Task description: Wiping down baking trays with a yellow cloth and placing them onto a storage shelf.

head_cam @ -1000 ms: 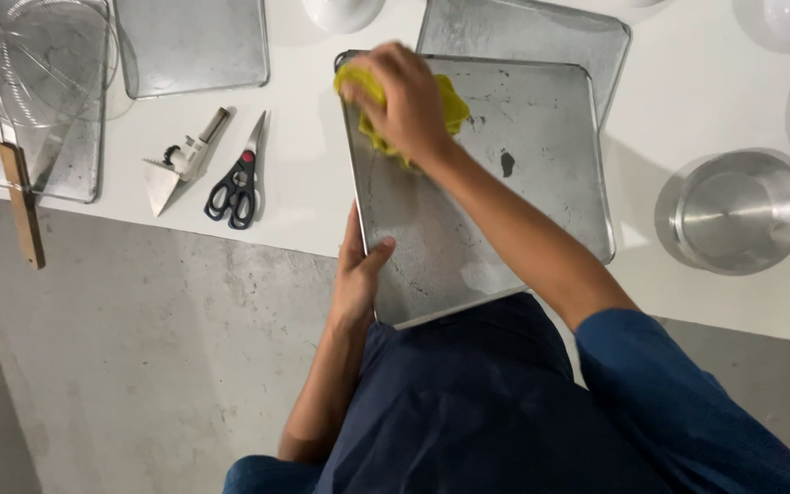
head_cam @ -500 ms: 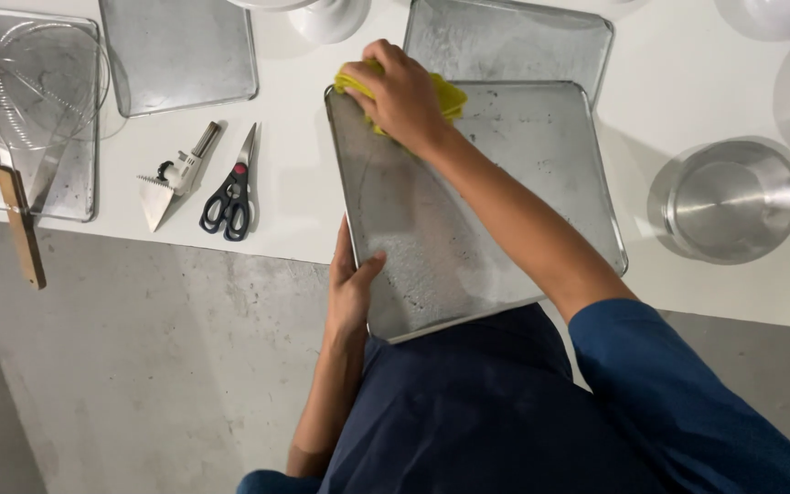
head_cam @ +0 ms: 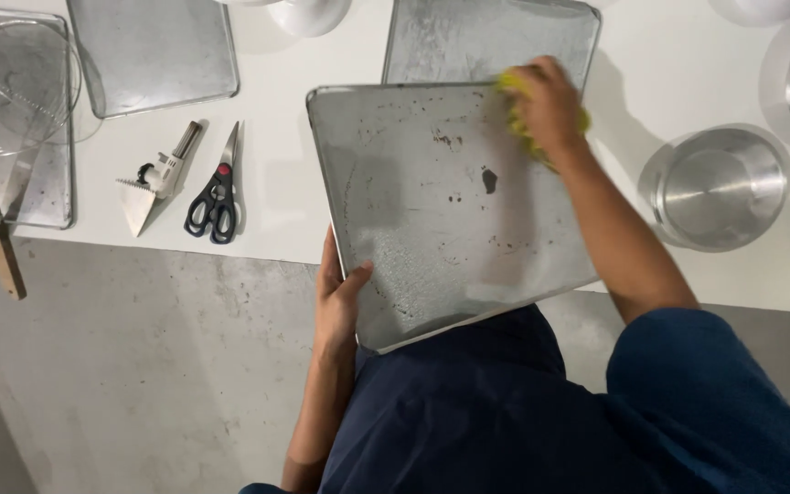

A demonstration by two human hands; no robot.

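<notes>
Countertop (head_cam: 294, 206), white, carries a speckled metal baking tray (head_cam: 432, 210) whose near end juts over the edge. Left hand (head_cam: 338, 297) clamps the tray's near-left rim, thumb on top; right hand (head_cam: 549, 105) curls tight on a yellow sponge (head_cam: 510, 91) pressed at the tray's far-right corner. Black-handled scissors (head_cam: 217, 187) lie well left

Yellow sponge (head_cam: 516, 101) mostly hidden under r. hand (head_cam: 549, 105).

Bare counter lies left of the baking tray (head_cam: 432, 210), up to the scissors (head_cam: 215, 194); a steel bowl (head_cam: 722, 186) crowds its right, another tray (head_cam: 468, 37) its far edge.
</notes>
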